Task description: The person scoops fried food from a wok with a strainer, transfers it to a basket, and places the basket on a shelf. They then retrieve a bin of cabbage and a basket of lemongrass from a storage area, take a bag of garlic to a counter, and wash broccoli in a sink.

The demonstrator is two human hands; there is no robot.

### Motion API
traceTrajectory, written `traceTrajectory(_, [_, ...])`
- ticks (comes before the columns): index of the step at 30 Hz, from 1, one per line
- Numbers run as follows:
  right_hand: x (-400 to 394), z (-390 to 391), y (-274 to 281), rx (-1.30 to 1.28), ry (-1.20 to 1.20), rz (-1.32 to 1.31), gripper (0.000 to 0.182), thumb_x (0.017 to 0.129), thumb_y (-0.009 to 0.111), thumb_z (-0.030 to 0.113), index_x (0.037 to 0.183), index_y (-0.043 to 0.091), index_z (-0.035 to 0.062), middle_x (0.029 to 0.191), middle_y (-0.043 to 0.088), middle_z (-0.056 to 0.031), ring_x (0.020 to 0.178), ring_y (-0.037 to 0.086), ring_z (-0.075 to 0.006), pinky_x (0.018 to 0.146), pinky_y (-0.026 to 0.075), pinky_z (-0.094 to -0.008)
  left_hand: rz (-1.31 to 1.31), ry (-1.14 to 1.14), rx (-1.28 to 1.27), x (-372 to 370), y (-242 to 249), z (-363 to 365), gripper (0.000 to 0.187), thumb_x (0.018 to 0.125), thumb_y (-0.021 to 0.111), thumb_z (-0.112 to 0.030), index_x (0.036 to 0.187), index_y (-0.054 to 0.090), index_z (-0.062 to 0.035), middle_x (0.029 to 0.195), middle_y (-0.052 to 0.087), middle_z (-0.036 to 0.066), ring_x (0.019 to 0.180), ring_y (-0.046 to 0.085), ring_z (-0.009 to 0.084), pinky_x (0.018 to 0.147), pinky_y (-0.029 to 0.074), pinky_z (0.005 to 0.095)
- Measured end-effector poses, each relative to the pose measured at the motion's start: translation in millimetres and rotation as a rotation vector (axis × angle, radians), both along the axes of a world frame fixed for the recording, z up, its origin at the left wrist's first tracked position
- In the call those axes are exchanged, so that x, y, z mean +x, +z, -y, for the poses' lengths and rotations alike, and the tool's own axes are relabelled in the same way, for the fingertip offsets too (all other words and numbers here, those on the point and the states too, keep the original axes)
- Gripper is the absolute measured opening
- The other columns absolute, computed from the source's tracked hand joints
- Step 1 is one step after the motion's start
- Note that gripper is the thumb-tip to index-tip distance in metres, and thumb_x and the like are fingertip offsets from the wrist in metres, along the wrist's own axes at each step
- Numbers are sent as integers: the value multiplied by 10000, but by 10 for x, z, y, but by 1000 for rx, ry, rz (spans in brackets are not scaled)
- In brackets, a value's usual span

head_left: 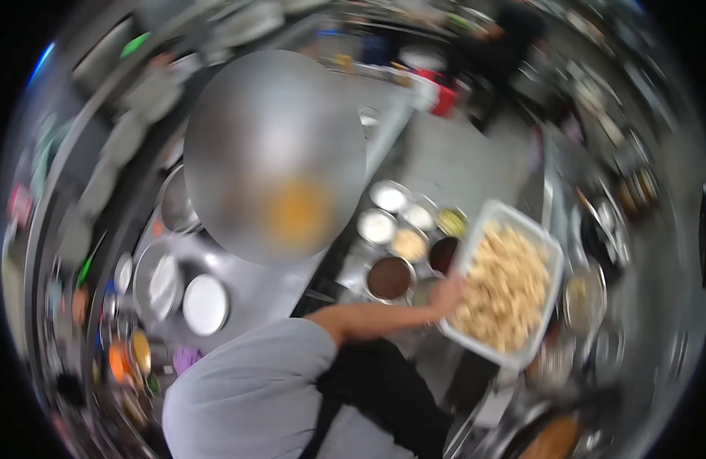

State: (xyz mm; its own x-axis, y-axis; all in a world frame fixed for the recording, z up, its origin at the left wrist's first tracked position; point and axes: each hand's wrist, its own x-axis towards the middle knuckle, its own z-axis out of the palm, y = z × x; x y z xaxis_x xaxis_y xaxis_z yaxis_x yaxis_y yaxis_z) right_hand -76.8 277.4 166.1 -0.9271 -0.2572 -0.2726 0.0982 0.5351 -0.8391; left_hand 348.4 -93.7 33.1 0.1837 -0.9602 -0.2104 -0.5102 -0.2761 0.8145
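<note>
Neither of my hands shows in the head view. A co-worker in a grey shirt [246,390] and black apron stands close in front of me. Their hand [447,294] grips the left edge of a white rectangular tray [553,264]. The tray is heaped with pale yellowish food pieces [506,287] and is held tilted over the counter. The whole picture is blurred by motion.
Several round metal bowls of seasonings [391,227] sit left of the tray, one with dark sauce [389,277]. Pans and a white round lid [205,304] lie on the steel counter at left. More pots [585,294] stand at right. Another person in dark clothes [514,38] is far back.
</note>
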Motion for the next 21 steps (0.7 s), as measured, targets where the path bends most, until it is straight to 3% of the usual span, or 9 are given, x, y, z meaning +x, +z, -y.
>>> traceTrajectory(4, [-200, -1384, -261, 10, -150, -40, 220, 889, 504, 186, 1023, 591, 35, 797, 645, -71, 609, 583, -123, 496, 443, -247, 303, -269, -205, 150, -396, 79, 278, 934, 396, -293, 969, 443, -21, 716, 605, 205, 675, 613, 377, 568, 466, 483])
traceTrajectory(5, [-51, -1497, -373, -206, -180, -77, 187, 890, 500, 150, 1033, 563, 48, 780, 625, -61, 578, 546, -117, 483, 434, -253, 193, -170, -112, 134, 30, -7, 265, 941, 395, -279, 968, 445, -20, 762, 599, 212, 716, 608, 383, 598, 463, 476])
traceTrajectory(6, [52, -1518, -282, -48, -161, -139, 161, 859, 570, 189, 779, 591, 51, 559, 521, -21, 457, 454, -113, 422, 379, -281, 184, -169, -166, 150, -93, 57, 275, 949, 391, -284, 969, 454, -17, 779, 601, 209, 725, 602, 389, 610, 460, 470])
traceTrajectory(7, [-23, -1731, -533, -54, -219, -255, 129, 839, 564, 151, 769, 587, 45, 546, 517, -15, 425, 454, -119, 402, 373, -279, 176, -169, -219, 158, -218, 107, 284, 956, 387, -288, 970, 462, -14, 795, 603, 206, 734, 597, 396, 622, 458, 465])
traceTrajectory(9, [561, -1168, 119, 353, -308, -288, 98, 777, 563, 111, 735, 566, 22, 535, 519, -43, 432, 488, -127, 404, 389, -284, 134, -149, -286, 128, -289, 139, 339, 965, 375, -309, 984, 494, 8, 869, 598, 242, 799, 577, 421, 685, 443, 470])
traceTrajectory(11, [93, -1659, -648, 325, -425, -231, 152, 791, 557, 117, 662, 508, 53, 512, 493, -41, 390, 480, -152, 344, 384, -329, 86, -157, -265, 70, -168, 95, 394, 967, 360, -327, 982, 510, 36, 924, 582, 288, 862, 549, 447, 747, 420, 480])
traceTrajectory(14, [527, -1317, -183, -87, -402, 108, 107, 828, 523, 90, 730, 506, 49, 531, 459, 0, 378, 411, -99, 318, 320, -259, 51, -211, -232, 125, -44, 87, 415, 969, 346, -333, 948, 489, 56, 901, 568, 285, 848, 521, 464, 744, 399, 476])
traceTrajectory(16, [448, -1374, -189, -623, -534, 443, 68, 851, 486, 62, 810, 501, 9, 548, 442, 11, 381, 391, -69, 322, 305, -228, 63, -209, -220, 131, -50, 101, 414, 969, 344, -331, 938, 475, 60, 896, 558, 280, 838, 514, 459, 732, 393, 469])
traceTrajectory(21, [500, -1387, -18, -1223, -384, 777, 64, 852, 432, 25, 842, 451, -34, 553, 418, 15, 387, 393, -61, 336, 304, -201, 68, -216, -267, 137, -124, 130, 410, 969, 345, -326, 937, 473, 62, 901, 552, 270, 835, 513, 453, 731, 394, 465])
